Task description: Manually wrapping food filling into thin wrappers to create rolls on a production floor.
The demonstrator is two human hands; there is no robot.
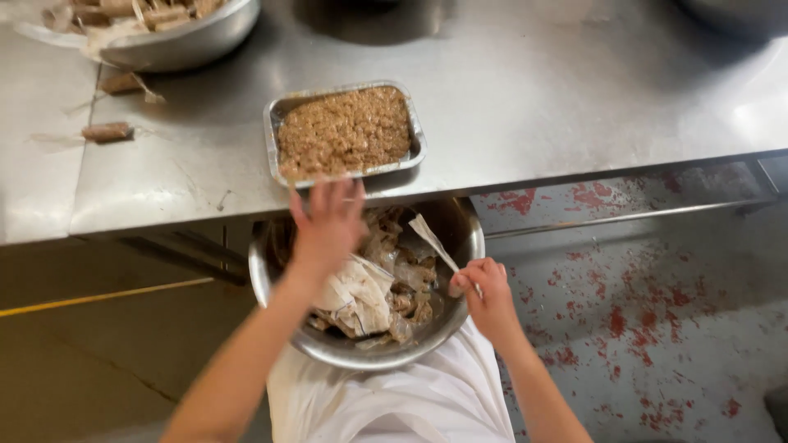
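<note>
Our left hand point(327, 223), fingers spread and holding nothing, hides part of the round steel bowl point(460, 324) of crumpled translucent wrappers point(386, 283). Our right hand point(484, 289) pinches one wrapper strip point(431, 240). The rectangular foil tray point(275, 111) of brown mince sits on the steel tabletop point(533, 90), just beyond the bowl.

Crumpled clear-and-white wrappers point(361, 299) fill the steel bowl point(369, 354); 1 rectangular foil tray point(274, 115) sits on the counter.

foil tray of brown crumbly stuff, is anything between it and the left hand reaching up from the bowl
Nothing visible. The left hand reaches with spread fingers just below the foil tray, its fingertips at the tray's near rim. The right hand pinches a wrapper strip off to the side.
</note>
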